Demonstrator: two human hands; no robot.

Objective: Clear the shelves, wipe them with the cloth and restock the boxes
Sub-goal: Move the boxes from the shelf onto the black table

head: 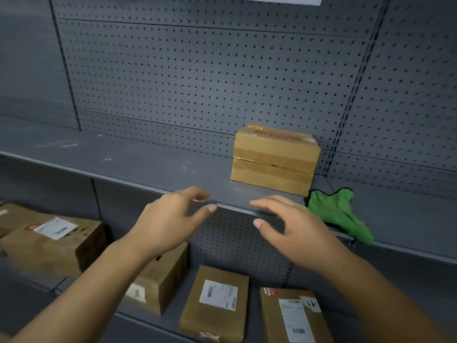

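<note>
So both hands were up at the front edge of the upper shelf (123, 159), facing each other with a gap between them. The left hand (165, 219) had its grip spread, fingers loosely curved and thumb pointing toward the other hand, holding nothing. Same for the right hand (294, 229): grip wide, fingers relaxed, nothing in it. The fingertips were right by the shelf lip, but with the blur I honestly couldn't tell if they touched it.

One taped cardboard box (274, 159) sat on that upper shelf against the pegboard back (197, 82), behind and a bit right of the hands. The green cloth (338, 214) lay crumpled just beside the box on its right, one end hanging over the shelf's front edge.

Down on the lower shelf (29, 300) there were four more: a big labelled box (49, 243) at the left, a smaller box (160, 280) partly behind the left forearm, a flat box (217, 303) with a white label, and a right-hand box (294, 315) cut off by the frame.
</note>
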